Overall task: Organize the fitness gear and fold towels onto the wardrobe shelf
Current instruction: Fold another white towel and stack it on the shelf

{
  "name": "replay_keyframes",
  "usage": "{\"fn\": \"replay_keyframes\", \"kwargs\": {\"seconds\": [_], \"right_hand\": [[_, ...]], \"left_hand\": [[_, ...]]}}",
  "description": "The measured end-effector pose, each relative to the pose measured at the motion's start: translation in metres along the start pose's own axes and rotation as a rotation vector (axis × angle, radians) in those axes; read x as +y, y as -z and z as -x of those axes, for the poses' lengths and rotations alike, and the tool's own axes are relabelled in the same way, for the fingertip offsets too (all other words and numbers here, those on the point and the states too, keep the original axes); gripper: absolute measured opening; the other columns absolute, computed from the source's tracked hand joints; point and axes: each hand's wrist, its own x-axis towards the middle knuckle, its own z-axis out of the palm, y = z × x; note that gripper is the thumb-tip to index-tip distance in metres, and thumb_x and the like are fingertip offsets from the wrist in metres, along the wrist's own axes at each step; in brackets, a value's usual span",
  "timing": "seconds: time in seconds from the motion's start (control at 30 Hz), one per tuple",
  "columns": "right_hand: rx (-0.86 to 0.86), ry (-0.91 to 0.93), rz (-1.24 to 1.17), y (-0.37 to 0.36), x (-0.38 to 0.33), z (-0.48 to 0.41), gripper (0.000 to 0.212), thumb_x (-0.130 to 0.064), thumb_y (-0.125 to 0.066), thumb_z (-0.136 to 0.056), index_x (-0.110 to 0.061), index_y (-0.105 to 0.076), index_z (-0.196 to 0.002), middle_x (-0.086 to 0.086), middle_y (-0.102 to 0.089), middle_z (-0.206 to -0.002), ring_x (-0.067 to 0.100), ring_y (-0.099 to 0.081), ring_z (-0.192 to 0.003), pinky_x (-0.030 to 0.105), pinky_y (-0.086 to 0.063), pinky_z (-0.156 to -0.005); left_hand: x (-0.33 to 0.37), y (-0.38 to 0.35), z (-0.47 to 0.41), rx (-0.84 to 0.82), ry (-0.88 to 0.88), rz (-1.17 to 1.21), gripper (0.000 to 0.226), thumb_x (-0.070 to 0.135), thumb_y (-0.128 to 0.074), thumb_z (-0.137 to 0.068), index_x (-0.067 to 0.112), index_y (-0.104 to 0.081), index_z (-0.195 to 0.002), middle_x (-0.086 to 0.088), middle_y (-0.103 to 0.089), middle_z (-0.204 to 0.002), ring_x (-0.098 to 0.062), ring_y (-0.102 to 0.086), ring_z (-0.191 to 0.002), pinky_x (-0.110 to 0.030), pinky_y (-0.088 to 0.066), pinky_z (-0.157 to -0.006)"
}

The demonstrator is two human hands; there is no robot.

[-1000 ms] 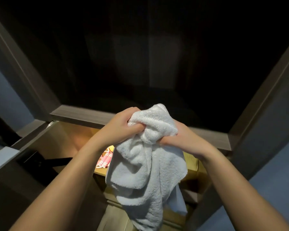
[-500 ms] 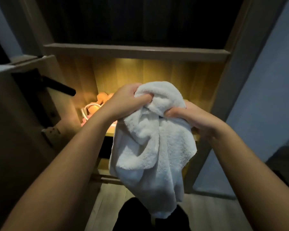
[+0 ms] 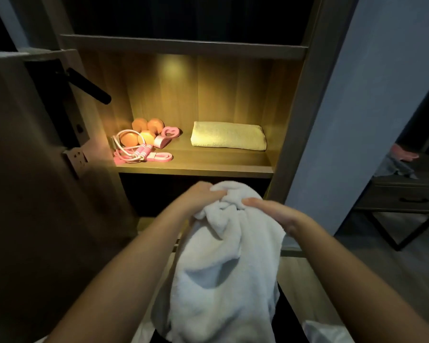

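A home, seemingly a bedroom corner; a tall brown wood-veneer wardrobe (image 3: 297, 120) has a warmly lit wooden shelf (image 3: 208, 165) bearing a folded pale-yellow terry towel (image 3: 228, 137) and pink-and-orange fitness gear (image 3: 141, 142); beside it are a blue-grey painted wall (image 3: 369, 95), a dark desk with a drawer (image 3: 406, 198) and wood plank flooring (image 3: 394, 280)

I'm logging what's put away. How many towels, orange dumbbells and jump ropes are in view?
Towels: 2, a folded towel on the shelf and a white towel gripped by the left hand and right hand.
Orange dumbbells: 2, going by four round heads.
Pink jump rope: 1.
Total: 5.
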Motion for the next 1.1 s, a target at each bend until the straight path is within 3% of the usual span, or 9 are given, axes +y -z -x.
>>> {"fn": "replay_keyframes", "kwargs": {"seconds": [0.07,0.13,0.23,0.53,0.6,0.7,0.83,0.97,1.1], "right_hand": [[0.114,-0.061,0.128,-0.004,0.019,-0.013,0.096,-0.074,-0.072,-0.059,-0.012,-0.054,-0.131,0.007,-0.064,-0.122,0.023,-0.063,-0.107,0.043,-0.049,-0.097],[0.210,-0.122,0.269,-0.007,0.037,-0.029,0.081,-0.066,-0.061,-0.080,-0.011,-0.045,-0.139,0.007,-0.056,-0.129,0.018,-0.059,-0.100,0.036,-0.052,-0.083],[0.294,-0.134,0.289,-0.008,0.058,-0.049,0.063,-0.055,-0.056,-0.090,-0.014,-0.043,-0.136,0.002,-0.052,-0.116,0.009,-0.054,-0.086,0.026,-0.043,-0.062],[0.422,-0.091,0.409,0.001,0.073,-0.069,0.046,-0.051,-0.054,-0.093,-0.020,-0.047,-0.126,0.002,-0.057,-0.114,0.016,-0.057,-0.092,0.030,-0.049,-0.073],[0.459,-0.005,0.526,0.000,0.070,-0.070,0.045,-0.044,-0.056,-0.093,-0.021,-0.045,-0.131,0.002,-0.056,-0.121,0.017,-0.057,-0.097,0.031,-0.050,-0.077],[0.494,0.224,0.695,-0.005,0.068,-0.060,0.042,-0.028,-0.058,-0.093,-0.024,-0.046,-0.134,-0.001,-0.048,-0.134,0.018,-0.052,-0.115,0.031,-0.046,-0.093],[0.302,0.541,0.842,-0.004,0.074,-0.023,0.040,-0.018,-0.057,-0.092,-0.037,-0.054,-0.128,-0.015,-0.046,-0.136,0.005,-0.041,-0.127,0.029,-0.035,-0.106],[0.089,0.547,1.130,0.001,0.079,-0.005,0.032,-0.021,-0.058,-0.094,-0.039,-0.064,-0.119,-0.018,-0.053,-0.133,-0.001,-0.044,-0.121,0.025,-0.042,-0.100],[0.157,0.428,1.119,0.002,0.080,-0.018,0.021,-0.024,-0.056,-0.095,-0.030,-0.069,-0.110,-0.010,-0.067,-0.112,0.009,-0.058,-0.099,0.032,-0.051,-0.089]], "left_hand": [[-0.032,-0.027,-0.014,0.050,0.041,-0.012,0.041,0.050,-0.055,-0.090,0.015,-0.064,-0.110,-0.007,-0.068,-0.104,-0.021,-0.065,-0.091,-0.037,-0.055,-0.081],[-0.058,-0.048,-0.022,0.055,0.092,-0.013,0.049,0.051,-0.052,-0.092,0.014,-0.056,-0.124,-0.007,-0.062,-0.115,-0.020,-0.060,-0.096,-0.035,-0.050,-0.078],[-0.076,-0.064,-0.031,0.070,0.126,0.024,0.047,0.048,-0.050,-0.094,0.013,-0.049,-0.126,-0.007,-0.054,-0.120,-0.020,-0.055,-0.100,-0.039,-0.050,-0.085],[-0.074,-0.061,-0.002,-0.088,-0.080,-0.289,0.078,0.062,-0.060,-0.082,0.032,-0.028,-0.147,0.001,-0.007,-0.159,-0.025,-0.005,-0.146,-0.044,-0.024,-0.113],[-0.081,-0.066,-0.001,-0.072,-0.090,-0.319,0.079,0.062,-0.065,-0.078,0.037,-0.031,-0.144,0.001,-0.012,-0.157,-0.026,-0.015,-0.143,-0.044,-0.032,-0.111],[-0.087,-0.072,-0.010,0.096,-0.094,-0.349,0.049,0.049,-0.067,-0.081,0.037,-0.050,-0.125,0.001,-0.039,-0.128,-0.021,-0.042,-0.116,-0.037,-0.048,-0.092],[-0.096,-0.069,-0.028,0.090,-0.028,-0.249,0.035,0.047,-0.065,-0.084,0.033,-0.058,-0.116,-0.001,-0.044,-0.115,-0.018,-0.048,-0.096,-0.031,-0.044,-0.076],[-0.092,-0.064,-0.038,0.044,-0.020,-0.170,0.035,0.047,-0.068,-0.079,0.031,-0.063,-0.110,0.000,-0.059,-0.110,-0.015,-0.057,-0.089,-0.035,-0.053,-0.077],[-0.086,-0.058,-0.020,0.056,-0.129,-0.209,0.043,0.036,-0.066,-0.087,0.026,-0.056,-0.128,0.003,-0.044,-0.134,-0.016,-0.046,-0.116,-0.029,-0.042,-0.094]]}}
